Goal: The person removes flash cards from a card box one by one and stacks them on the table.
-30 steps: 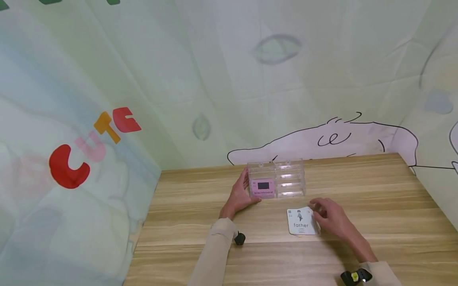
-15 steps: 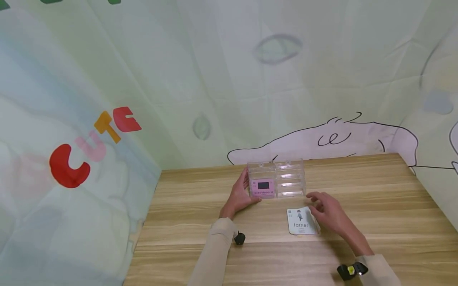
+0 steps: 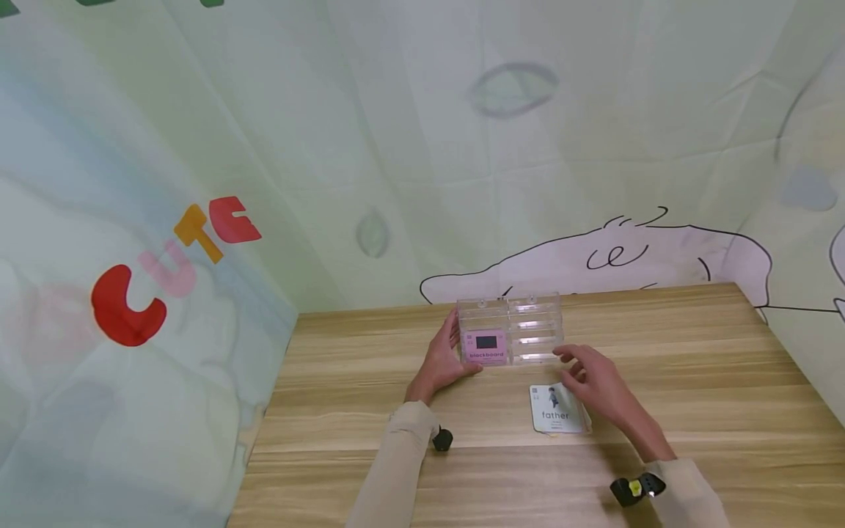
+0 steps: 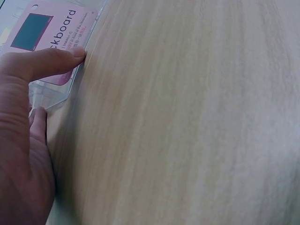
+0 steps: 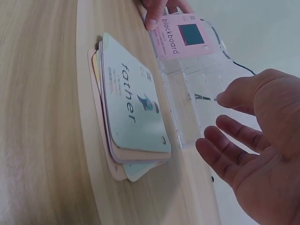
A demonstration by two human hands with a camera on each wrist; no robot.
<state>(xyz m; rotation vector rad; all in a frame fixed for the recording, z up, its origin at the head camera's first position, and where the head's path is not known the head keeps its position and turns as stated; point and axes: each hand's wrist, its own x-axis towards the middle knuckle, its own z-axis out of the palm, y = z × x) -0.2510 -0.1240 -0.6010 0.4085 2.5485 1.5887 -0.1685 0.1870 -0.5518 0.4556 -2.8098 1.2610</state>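
A clear plastic card case (image 3: 536,339) with two side-by-side sections stands at the table's back edge. In its left section sits a pink flashcard (image 3: 486,346) reading "blackboard". My left hand (image 3: 441,363) grips the case's left side, thumb across the lower front corner and fingers along the side; the left wrist view shows the thumb (image 4: 56,61) over the pink card's edge. A stack of flashcards (image 5: 131,103), topped by one reading "father", lies slightly fanned in front of the case. My right hand (image 3: 597,380) hovers beside the case's lower right corner, fingers loosely bent, holding nothing.
The wooden table (image 3: 356,381) carries the case and the card stack. Right behind it hangs a printed cloth backdrop (image 3: 409,161), which also closes off the left side. Dark wrist devices show at both cuffs.
My right hand has moved up and to the left, away from the card stack toward the case's lower right corner. The left hand and the case have stayed put.
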